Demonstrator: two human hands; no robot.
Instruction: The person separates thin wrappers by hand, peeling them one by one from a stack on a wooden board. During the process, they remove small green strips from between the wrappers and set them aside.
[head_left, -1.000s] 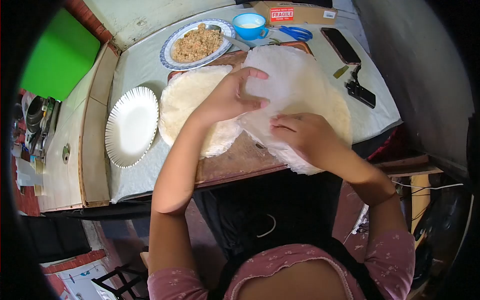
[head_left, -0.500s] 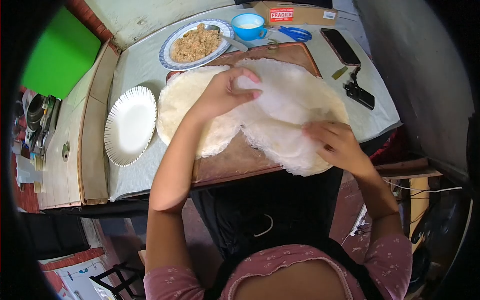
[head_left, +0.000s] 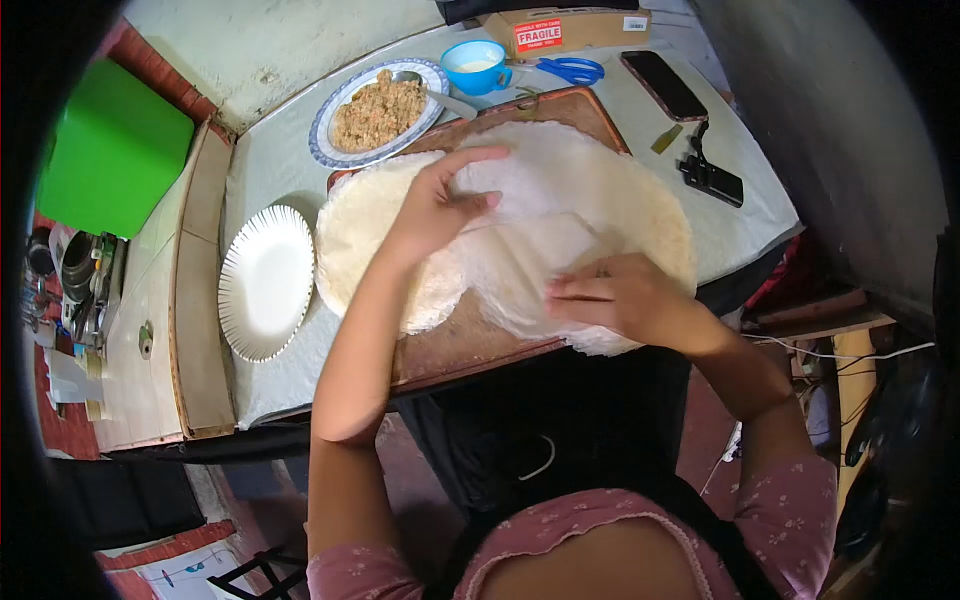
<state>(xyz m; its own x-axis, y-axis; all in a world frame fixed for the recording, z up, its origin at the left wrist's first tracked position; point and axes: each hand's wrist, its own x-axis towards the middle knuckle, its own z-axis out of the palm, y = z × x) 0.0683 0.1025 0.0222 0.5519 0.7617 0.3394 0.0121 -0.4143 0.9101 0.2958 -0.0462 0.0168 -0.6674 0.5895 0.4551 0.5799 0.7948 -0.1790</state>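
Thin, pale round wrappers (head_left: 640, 190) lie overlapping on a brown board (head_left: 450, 345), with lacy edges. My left hand (head_left: 445, 205) rests at the upper middle of them, its thumb and fingers spread apart on the sheet. Farther right, my right hand (head_left: 625, 300) has its fingers pressed together on a thin translucent wrapper layer, which is folded over near the fingertips. Behind the board, a blue-rimmed plate (head_left: 325, 150) holds a crumbly brown filling (head_left: 380, 112) and a spoon.
A white fluted plate (head_left: 267, 285) is at the left. Behind the board are a blue cup (head_left: 476, 68), blue scissors (head_left: 572, 71) and a cardboard box (head_left: 590, 27). A phone (head_left: 664, 86) and a black device (head_left: 713, 180) lie at the right. A green container (head_left: 115, 145) stands far left.
My right hand has moved left across the wrappers, and the layer at its fingertips is now folded inward. My left hand has shifted slightly, its fingers wider apart. The view has tilted a little.
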